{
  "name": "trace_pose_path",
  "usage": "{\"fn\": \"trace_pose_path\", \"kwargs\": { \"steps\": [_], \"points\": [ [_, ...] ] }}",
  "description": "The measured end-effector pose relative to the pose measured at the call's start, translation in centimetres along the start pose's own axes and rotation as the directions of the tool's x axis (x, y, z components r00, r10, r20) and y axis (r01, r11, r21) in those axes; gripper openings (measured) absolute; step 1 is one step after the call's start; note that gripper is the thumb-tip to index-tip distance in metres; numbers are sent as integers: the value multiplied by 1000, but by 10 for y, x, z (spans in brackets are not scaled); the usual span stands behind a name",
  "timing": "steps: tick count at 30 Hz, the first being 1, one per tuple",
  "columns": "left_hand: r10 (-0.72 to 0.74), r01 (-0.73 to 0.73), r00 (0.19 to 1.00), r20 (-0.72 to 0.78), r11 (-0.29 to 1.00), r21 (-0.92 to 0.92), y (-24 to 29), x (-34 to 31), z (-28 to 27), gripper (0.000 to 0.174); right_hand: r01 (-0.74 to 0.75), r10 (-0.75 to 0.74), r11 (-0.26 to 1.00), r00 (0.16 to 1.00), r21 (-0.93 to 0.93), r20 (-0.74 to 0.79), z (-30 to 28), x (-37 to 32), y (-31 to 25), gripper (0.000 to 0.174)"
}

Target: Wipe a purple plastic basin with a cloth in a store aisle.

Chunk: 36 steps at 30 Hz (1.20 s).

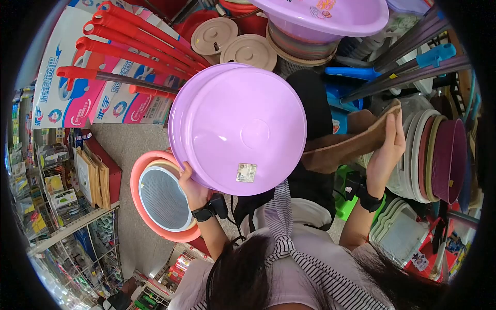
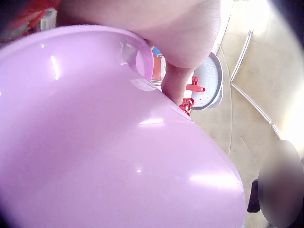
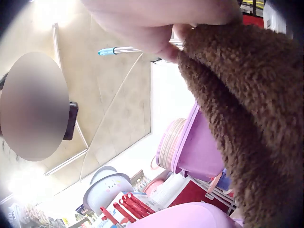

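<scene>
My left hand (image 1: 194,189) grips a light purple plastic basin (image 1: 248,111) at its lower left rim. The basin is tipped so its round underside, with a small label (image 1: 246,172), faces the head camera. In the left wrist view the basin (image 2: 118,137) fills most of the frame, and my thumb (image 2: 175,85) lies at its rim. To the right, my right hand (image 1: 388,152) pinches the upper edge of a brown cloth (image 1: 351,150), which hangs away from it toward the basin. Up close in the right wrist view, the cloth (image 3: 251,80) is thick and fluffy.
Red-handled poles (image 1: 139,39) lean over printed boxes (image 1: 77,98) on the left. Below them sits a pink basin (image 1: 138,181) with a grey strainer (image 1: 165,199) inside. Another purple basin (image 1: 356,18) tops a stack ahead. Nested buckets (image 1: 448,160) and pole handles (image 1: 436,56) crowd the right.
</scene>
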<state>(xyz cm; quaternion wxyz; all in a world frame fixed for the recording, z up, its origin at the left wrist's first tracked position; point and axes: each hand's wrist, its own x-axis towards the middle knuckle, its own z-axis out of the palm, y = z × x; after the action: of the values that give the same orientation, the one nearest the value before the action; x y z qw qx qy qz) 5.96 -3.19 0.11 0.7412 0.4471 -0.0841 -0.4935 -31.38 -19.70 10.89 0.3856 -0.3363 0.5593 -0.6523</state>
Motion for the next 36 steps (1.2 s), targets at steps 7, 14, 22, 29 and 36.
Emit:
{"fn": "trace_pose_path", "kwargs": {
  "steps": [7, 14, 22, 29, 36],
  "points": [
    [-16, 16, 1000, 7, 1000, 4, -1, 5, -7, 52, 298, -218, 908, 936, -294, 275, 15, -9, 8, 70],
    [-58, 59, 992, -111, 998, 3, 5, 1, 8, 51, 302, -214, 917, 924, -262, 318, 26, -23, 7, 65],
    [-82, 79, 991, -108, 996, -33, 8, -2, 17, 52, 656, -328, 733, 572, -179, 752, 36, -54, -3, 51],
    [-40, 40, 993, -114, 999, -3, 13, -7, 34, 53, 647, -199, 759, 134, 66, 971, 64, -100, -6, 46],
    [5, 4, 990, -140, 998, 66, 19, -12, 49, 51, 870, -153, 481, -37, 107, 988, 72, -121, -9, 48]
  ]
}}
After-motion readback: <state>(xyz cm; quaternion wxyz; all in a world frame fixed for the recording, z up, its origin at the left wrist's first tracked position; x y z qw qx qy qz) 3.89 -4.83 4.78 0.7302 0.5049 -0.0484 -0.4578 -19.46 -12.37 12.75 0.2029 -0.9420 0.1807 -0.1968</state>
